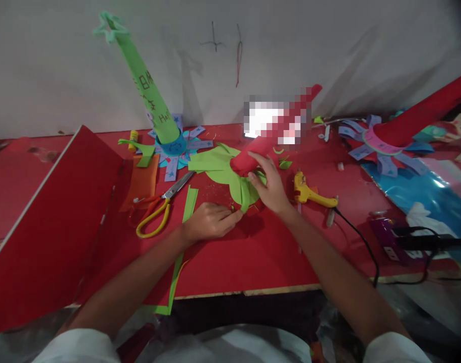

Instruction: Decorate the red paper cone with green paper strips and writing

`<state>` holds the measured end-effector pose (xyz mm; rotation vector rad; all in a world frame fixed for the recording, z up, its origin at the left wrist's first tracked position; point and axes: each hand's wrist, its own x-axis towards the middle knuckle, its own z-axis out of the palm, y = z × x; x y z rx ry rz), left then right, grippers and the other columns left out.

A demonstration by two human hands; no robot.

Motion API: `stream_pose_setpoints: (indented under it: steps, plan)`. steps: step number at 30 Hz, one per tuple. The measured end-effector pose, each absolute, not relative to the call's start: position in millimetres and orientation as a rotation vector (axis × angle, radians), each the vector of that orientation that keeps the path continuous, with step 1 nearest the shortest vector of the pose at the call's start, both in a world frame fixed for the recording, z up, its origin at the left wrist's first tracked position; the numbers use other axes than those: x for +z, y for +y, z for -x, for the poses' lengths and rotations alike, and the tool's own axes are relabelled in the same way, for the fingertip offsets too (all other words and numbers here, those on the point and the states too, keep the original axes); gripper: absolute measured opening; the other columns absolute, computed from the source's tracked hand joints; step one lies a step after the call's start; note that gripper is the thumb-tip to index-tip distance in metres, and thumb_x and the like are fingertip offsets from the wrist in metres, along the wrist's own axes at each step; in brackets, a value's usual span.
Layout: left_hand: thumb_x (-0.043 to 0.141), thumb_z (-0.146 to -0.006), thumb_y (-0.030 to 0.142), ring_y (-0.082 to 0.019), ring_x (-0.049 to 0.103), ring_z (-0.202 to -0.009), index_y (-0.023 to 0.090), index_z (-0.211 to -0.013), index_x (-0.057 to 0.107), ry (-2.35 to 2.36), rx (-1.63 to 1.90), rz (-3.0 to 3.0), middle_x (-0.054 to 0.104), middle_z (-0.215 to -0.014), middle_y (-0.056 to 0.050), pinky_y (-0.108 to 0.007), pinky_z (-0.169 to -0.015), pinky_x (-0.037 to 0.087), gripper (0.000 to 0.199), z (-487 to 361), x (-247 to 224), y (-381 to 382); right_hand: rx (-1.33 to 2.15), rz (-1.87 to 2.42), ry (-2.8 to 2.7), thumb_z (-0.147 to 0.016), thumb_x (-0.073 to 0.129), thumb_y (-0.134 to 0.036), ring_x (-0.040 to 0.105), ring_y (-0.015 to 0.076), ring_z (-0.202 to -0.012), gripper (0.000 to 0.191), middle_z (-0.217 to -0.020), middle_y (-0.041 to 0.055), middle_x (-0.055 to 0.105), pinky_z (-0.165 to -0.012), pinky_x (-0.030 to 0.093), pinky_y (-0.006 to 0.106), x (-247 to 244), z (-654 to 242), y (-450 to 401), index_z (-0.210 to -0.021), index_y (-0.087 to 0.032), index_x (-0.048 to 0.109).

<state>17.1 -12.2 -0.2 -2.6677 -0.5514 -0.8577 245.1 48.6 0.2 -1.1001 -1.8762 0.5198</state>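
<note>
A red paper tube (257, 147) leans up and to the right from a light green paper base (215, 164) with petal-like strips. My right hand (270, 184) is wrapped round the tube's lower end, thumb and fingers on its near side. My left hand (214, 221) pinches the tip of a green paper strip (246, 199) at the base's near edge. Beneath my left wrist passes a long green paper strip (190, 201). Yellow-handled scissors (154, 219) lie to the left, and a yellow glue gun (313, 195) lies to the right of my right hand.
A green tube (149, 93) with a star top stands at the back left on a blue base. Another red tube (422, 116) is at the right. A red board (60, 217) slants up at left. The glue gun's black cable (360, 237) runs towards the front edge.
</note>
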Motion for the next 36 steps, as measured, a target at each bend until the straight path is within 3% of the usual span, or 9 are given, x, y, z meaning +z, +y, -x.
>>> stream_pose_setpoints:
  steps: [4,7,15,21,25,28,31,36]
  plan:
    - [0.05,-0.097,0.016,-0.01,0.057,-0.052,0.016,-0.104,0.062,-0.649,-0.928,2.699,0.059,-0.061,0.004,-0.024,-0.051,0.041,0.014,-14,-2,-10,0.612,1.09,-1.786,-0.107,0.039,-0.046,0.051,0.028,-0.142,0.057,-0.16,0.0091,0.046,-0.114,0.047,0.05,-1,-247,51,-0.161,-0.032,0.031]
    - [0.049,-0.098,0.016,-0.009,0.058,-0.053,0.017,-0.097,0.063,-0.706,-0.982,2.714,0.061,-0.062,0.003,-0.023,-0.052,0.042,0.014,-13,-4,-9,0.615,1.071,-1.779,-0.108,0.035,-0.046,0.048,0.0271,-0.145,0.058,-0.163,0.0083,0.042,-0.116,0.047,0.049,0,-248,50,-0.164,-0.033,0.024]
    - [0.052,-0.099,0.017,-0.009,0.059,-0.051,0.018,-0.096,0.063,-0.72,-0.988,2.646,0.065,-0.062,0.004,-0.024,-0.053,0.043,0.011,-14,-7,-8,0.404,1.137,-1.969,-0.109,0.036,-0.043,0.042,0.0291,-0.149,0.05,-0.153,0.0077,0.054,-0.126,0.032,0.057,9,-251,43,-0.157,-0.032,0.042]
    - [0.054,-0.097,0.014,-0.01,0.056,-0.051,0.015,-0.098,0.064,-0.645,-1.008,2.658,0.065,-0.062,0.003,-0.026,-0.05,0.037,0.009,-16,0,-9,0.346,1.155,-2.236,-0.103,0.033,-0.016,0.032,0.0297,-0.155,0.063,-0.16,-0.0001,0.049,-0.127,0.03,0.063,0,-247,43,-0.161,-0.042,0.036]
    - [0.054,-0.096,0.013,-0.01,0.056,-0.052,0.015,-0.098,0.065,-0.689,-1.062,2.655,0.064,-0.062,0.002,-0.025,-0.053,0.039,0.011,-15,-4,-8,0.418,1.106,-2.07,-0.097,0.034,-0.007,0.033,0.0258,-0.156,0.072,-0.169,-0.0025,0.034,-0.127,0.036,0.056,1,-249,44,-0.161,-0.04,0.037]
    - [0.052,-0.096,0.013,-0.009,0.053,-0.051,0.016,-0.096,0.065,-0.735,-1.069,2.648,0.062,-0.061,0.003,-0.024,-0.053,0.038,0.013,-13,-8,-7,0.615,1.097,-1.784,-0.096,0.043,-0.014,0.042,0.0265,-0.151,0.066,-0.173,0.0007,0.024,-0.12,0.047,0.052,-2,-252,49,-0.158,-0.036,0.04]
    - [0.053,-0.095,0.014,-0.009,0.053,-0.05,0.016,-0.098,0.065,-0.719,-1.072,2.656,0.061,-0.061,0.003,-0.023,-0.052,0.039,0.012,-12,-10,-6,0.877,0.996,-1.518,-0.09,0.063,-0.027,0.057,0.0275,-0.138,0.06,-0.172,0.0015,0.024,-0.115,0.052,0.05,-8,-253,56,-0.148,-0.037,0.05]
    - [0.054,-0.094,0.014,-0.009,0.054,-0.049,0.017,-0.102,0.064,-0.713,-1.069,2.649,0.062,-0.061,0.004,-0.023,-0.051,0.041,0.013,-13,-10,-5,1.126,0.917,-1.244,-0.073,0.087,-0.031,0.069,0.025,-0.118,0.037,-0.151,0.003,0.054,-0.106,0.058,0.045,-13,-252,60,-0.107,-0.031,0.072]
